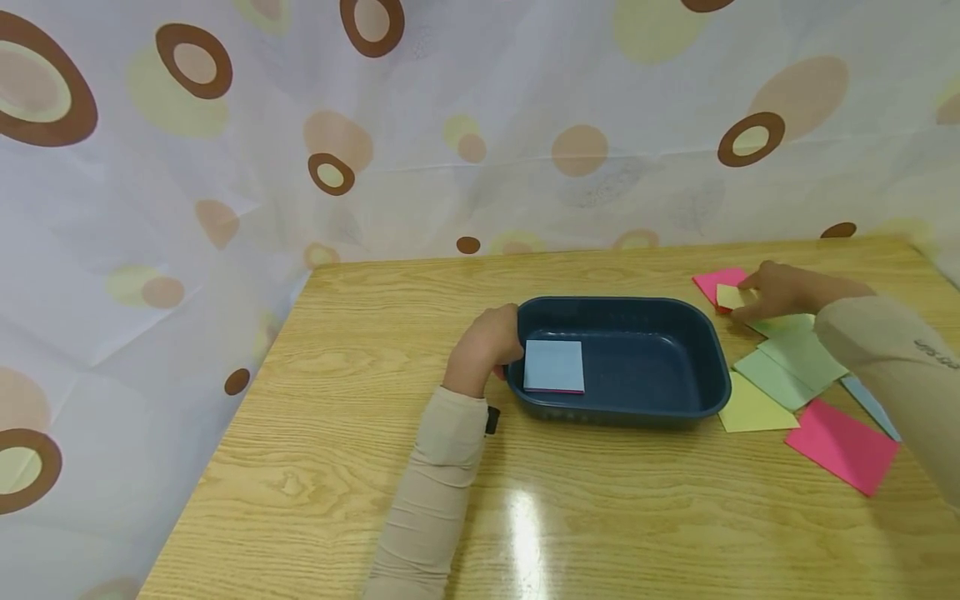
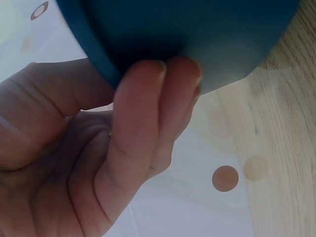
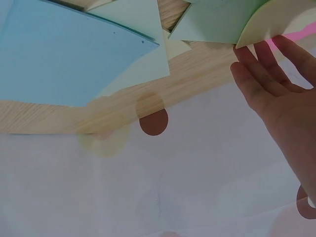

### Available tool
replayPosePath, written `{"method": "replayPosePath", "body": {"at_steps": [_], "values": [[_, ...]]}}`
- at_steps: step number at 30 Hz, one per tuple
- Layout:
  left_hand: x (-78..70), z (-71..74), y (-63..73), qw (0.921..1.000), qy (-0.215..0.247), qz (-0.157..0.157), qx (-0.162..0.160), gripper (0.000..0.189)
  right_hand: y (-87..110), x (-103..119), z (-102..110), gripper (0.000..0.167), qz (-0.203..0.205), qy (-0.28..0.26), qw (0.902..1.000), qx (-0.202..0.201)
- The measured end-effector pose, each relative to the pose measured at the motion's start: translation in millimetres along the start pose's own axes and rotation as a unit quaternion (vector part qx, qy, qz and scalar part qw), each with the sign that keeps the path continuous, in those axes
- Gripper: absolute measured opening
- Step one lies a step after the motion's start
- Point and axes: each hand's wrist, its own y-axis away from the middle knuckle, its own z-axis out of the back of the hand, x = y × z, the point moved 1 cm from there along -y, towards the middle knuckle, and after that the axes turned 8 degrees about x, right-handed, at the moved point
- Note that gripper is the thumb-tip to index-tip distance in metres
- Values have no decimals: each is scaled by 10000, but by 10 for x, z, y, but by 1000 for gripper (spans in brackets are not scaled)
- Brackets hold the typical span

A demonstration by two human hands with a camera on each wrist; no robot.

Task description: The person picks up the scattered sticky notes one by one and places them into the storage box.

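A dark blue rectangular tub [image 1: 637, 414] stands on the table, and my left hand [image 1: 487, 343] grips its left wall. In the left wrist view, the curled fingers [image 2: 136, 113] of that hand press the outside of the tub [image 2: 227, 44]. Inside the tub, at its left end, lies a light blue square of paper [image 1: 553, 364] with a pink edge beneath it. At the far right, my right hand [image 1: 780, 292] pinches a pale yellow paper note [image 1: 729, 297] above a pink one [image 1: 712, 282]. The yellow note [image 3: 281, 19] bends at the fingertips in the right wrist view.
Right of the tub, several loose papers overlap: green sheets [image 1: 795, 358], a yellow sheet [image 1: 753, 407], a pink sheet [image 1: 843, 446] and a blue sheet [image 1: 870, 406] partly under the right sleeve. A patterned curtain [image 1: 525, 200] hangs behind the wooden table [image 1: 337, 433].
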Motion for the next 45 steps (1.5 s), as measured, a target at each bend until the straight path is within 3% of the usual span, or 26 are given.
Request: {"method": "replayPosePath", "body": {"at_steps": [5,11,17,24,29,32,35,39,45], "values": [[-4,6,0,10000,-25,-23,23,56,43,-14,-21,65,-207,-91,9996,-145],[3,20,1,10000,-53,-44,-4,52,57,8,28,68,-133,-199,9983,-537],[14,25,-1,10000,-59,-21,23,54,60,205,219,72,-15,-477,9949,-891],[28,20,-11,10000,-91,-23,10,52,81,883,499,79,276,-656,9915,-1091],[30,14,-17,10000,-49,-30,40,54,121,1502,552,74,1064,-692,9857,-1110],[21,12,-22,10000,-49,-37,35,53,72,1810,513,68,1583,-416,9818,-961],[14,13,-26,10000,-68,-15,24,53,-20,2072,451,64,1842,-78,9813,-546],[7,19,-23,10000,-41,33,58,52,-145,2362,345,62,1804,437,9826,26],[9,18,-29,9999,-29,-44,92,42,-326,2607,168,65,1500,1098,9817,418]]}}
